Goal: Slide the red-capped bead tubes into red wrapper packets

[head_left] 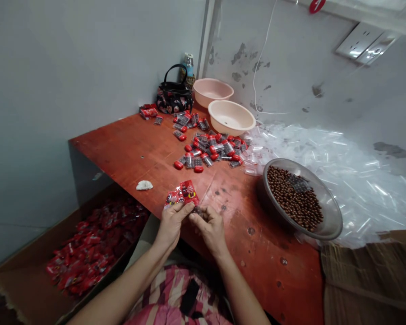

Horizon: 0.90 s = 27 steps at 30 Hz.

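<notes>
My left hand (pixel 171 225) is closed on red printed packets (pixel 189 191), which fan out above its fingers. Close beside it, my right hand (pixel 212 229) pinches a small dark-filled clear container (pixel 198 210), mostly hidden behind the fingers; its lower end touches or nearly touches the packets. Both hands are over the near edge of the red table (pixel 230 194). Further back lies a pile of clear containers with red caps (pixel 213 146), filled with dark balls. To the right, a grey bowl (pixel 331 212) holds many brown balls (pixel 291 198) and one clear container on top.
A heap of clear plastic containers (pixel 355 176) spreads along the right wall. Two pale basins (pixel 232 118) and a flowered handbag (pixel 173 100) stand at the back. Below left, a cardboard box (pixel 23 280) holds many red packets (pixel 88 253). A white scrap (pixel 144 185) lies near the table's left edge.
</notes>
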Available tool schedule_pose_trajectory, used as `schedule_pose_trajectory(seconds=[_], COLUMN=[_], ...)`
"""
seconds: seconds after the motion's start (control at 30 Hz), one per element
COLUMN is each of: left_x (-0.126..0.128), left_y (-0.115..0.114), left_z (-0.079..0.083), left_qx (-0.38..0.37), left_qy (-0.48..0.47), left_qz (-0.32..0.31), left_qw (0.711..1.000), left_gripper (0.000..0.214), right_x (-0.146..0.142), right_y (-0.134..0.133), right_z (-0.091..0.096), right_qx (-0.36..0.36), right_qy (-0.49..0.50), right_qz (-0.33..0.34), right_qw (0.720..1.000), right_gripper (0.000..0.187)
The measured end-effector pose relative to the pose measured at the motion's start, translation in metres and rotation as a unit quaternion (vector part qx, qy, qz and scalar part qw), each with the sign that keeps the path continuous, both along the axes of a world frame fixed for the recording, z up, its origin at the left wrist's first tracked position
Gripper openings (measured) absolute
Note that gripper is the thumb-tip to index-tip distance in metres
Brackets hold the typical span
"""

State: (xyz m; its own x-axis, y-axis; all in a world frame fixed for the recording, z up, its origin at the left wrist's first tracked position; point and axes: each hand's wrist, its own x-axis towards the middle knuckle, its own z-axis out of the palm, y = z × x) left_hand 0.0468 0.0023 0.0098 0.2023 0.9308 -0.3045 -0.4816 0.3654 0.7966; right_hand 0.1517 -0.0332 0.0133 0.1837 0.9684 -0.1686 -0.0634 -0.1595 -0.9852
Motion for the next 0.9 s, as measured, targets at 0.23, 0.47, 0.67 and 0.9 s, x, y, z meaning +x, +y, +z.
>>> schedule_pose_trajectory(seconds=[0.23,0.47,0.67,0.9], left_x=[-0.012,-0.017,-0.013,-0.008], left_y=[-0.003,-0.004,-0.001,-0.011], left_z=[0.008,0.004,0.003,-0.006], left_qx=[0.013,0.016,-0.036,-0.061], left_qy=[-0.07,-0.082,-0.082,-0.086], left_qz=[-0.136,-0.157,-0.035,-0.041], left_qw=[0.988,0.984,0.995,0.994], left_gripper=[0.02,0.023,0.018,0.016], right_x=[0.007,-0.001,-0.004,-0.003], right_y=[-0.001,-0.003,-0.005,-0.005], right_z=[-0.005,-0.004,-0.003,-0.015], right_qx=[-0.04,-0.041,-0.015,-0.03], right_qy=[0.166,0.144,0.155,0.222], right_qz=[0.071,0.036,0.049,-0.017], right_qw=[0.983,0.988,0.987,0.974], right_gripper=[0.022,0.019,0.022,0.016])
